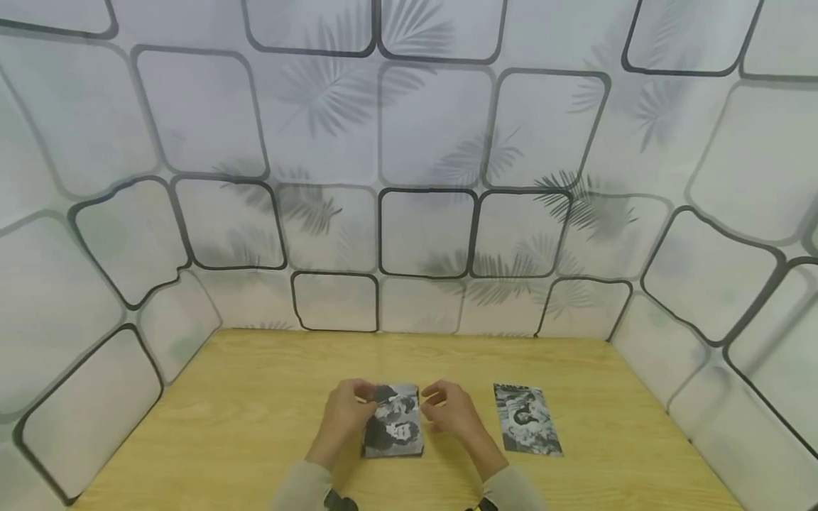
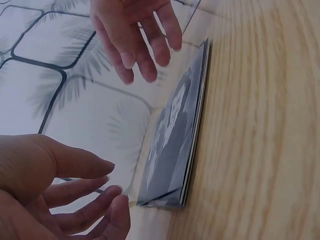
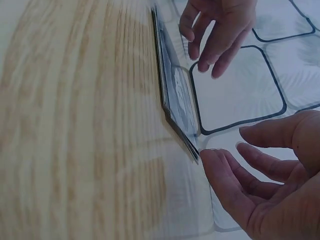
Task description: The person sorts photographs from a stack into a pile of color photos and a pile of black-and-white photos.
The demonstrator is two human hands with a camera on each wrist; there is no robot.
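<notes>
A short stack of black-and-white photo prints (image 1: 394, 422) lies on the wooden table, the top one showing faces. Beside its left edge is my left hand (image 1: 348, 406), fingers loosely bent and thumb apart from them. On the opposite side, my right hand (image 1: 450, 408) is held the same way near the upper right corner. In the left wrist view a gap shows between the left hand (image 2: 75, 192) and the prints (image 2: 175, 135), whose layered edges are visible. The right wrist view has the right index fingertip close to a corner of the stack (image 3: 175, 100).
A single black-and-white print (image 1: 527, 420) lies flat to the right of the stack. White cloth walls (image 1: 428, 234) with a dark rounded-square and leaf pattern rise behind and at both sides of the table (image 1: 275, 397).
</notes>
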